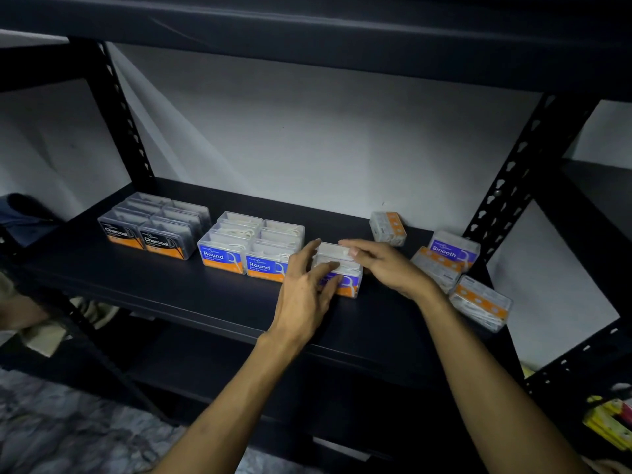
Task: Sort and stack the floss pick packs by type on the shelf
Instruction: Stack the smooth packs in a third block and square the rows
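On the black shelf (143, 285) stand two sorted blocks: dark Charcoal packs (155, 225) at the left and blue Round packs (253, 244) beside them. Right of the Round block sit purple Smooth packs (342, 268), upright in a short row. My left hand (307, 285) presses against their front and left side, fingers spread over the label. My right hand (383, 263) lies flat on their right side and top. Loose packs lie at the right: one Smooth pack (453, 249) showing its label, one on end (388, 227) near the wall, and others tilted (482, 302).
Black slotted uprights (513, 186) frame the shelf at both ends, and another shelf board hangs overhead. A white wall closes the back. Lower shelves lie below; yellow packets (612, 422) sit at the lower right. Dark cloth (24, 213) lies at the far left.
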### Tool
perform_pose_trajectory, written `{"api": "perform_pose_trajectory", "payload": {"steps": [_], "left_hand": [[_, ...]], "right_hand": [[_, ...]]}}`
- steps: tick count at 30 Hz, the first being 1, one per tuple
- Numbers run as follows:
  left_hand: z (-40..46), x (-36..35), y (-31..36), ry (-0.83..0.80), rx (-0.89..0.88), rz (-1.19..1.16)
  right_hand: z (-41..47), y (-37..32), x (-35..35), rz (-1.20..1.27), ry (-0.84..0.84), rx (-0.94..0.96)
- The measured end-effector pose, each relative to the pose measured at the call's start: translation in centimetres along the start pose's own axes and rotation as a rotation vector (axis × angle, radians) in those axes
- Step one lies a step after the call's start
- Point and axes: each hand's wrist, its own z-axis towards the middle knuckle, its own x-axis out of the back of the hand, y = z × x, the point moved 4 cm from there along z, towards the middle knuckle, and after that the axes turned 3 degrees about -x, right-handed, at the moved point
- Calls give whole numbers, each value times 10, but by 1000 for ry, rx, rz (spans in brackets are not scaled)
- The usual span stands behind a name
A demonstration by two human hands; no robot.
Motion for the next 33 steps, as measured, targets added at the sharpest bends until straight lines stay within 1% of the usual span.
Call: {"api": "perform_pose_trajectory", "payload": {"steps": [3, 6, 9, 14, 18, 24, 33], "left_hand": [[-1, 0, 0, 3, 12, -11], [-1, 2, 0, -5, 23, 2], [-1, 3, 2, -5, 35, -4], [1, 4, 0, -22, 50, -25], [2, 4, -3, -53, 37, -1], [1, 4, -6, -43, 55, -5], [2, 2, -7, -14, 24, -31]], "right_hand": [[-6, 3, -2, 65, 7, 3], [-15, 6, -5, 139, -35, 16], [-17, 10, -7, 133, -59, 32], [-17, 13, -3, 113, 1, 72], [-17, 11, -3, 105, 8, 88], [-18, 12, -3, 127, 28, 104], [-16, 13, -4, 120, 0, 106]]}}
